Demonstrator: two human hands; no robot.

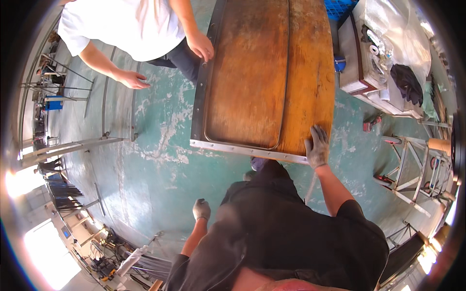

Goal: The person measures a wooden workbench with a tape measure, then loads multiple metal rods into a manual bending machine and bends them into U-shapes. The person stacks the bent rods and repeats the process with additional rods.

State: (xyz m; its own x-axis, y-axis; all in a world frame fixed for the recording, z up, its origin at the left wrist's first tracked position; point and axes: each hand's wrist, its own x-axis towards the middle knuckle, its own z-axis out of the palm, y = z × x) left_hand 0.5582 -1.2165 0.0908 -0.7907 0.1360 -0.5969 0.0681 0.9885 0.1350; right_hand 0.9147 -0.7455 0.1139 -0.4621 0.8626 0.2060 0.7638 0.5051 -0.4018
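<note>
A wooden worktable point(310, 87) with a worn orange-brown top and metal edging stands before me. On it lies a thin dark metal frame point(285, 72) with rounded corners. My right hand point(318, 147), in a grey work glove, rests flat on the table's near right corner, fingers stretched out, to the right of the frame. My left hand point(201, 210), gloved too, hangs at my left side over the floor, away from the table. Its fingers look curled in, and nothing shows in them.
Across the table's left edge, a person in a white shirt point(126, 29) has one hand point(200, 46) on the edging. At right are a cabinet point(352, 72) with plastic sheeting and a dark cloth, a red tool point(372, 123) on the floor, and a wheeled metal cart point(407, 167). Metal racks stand left.
</note>
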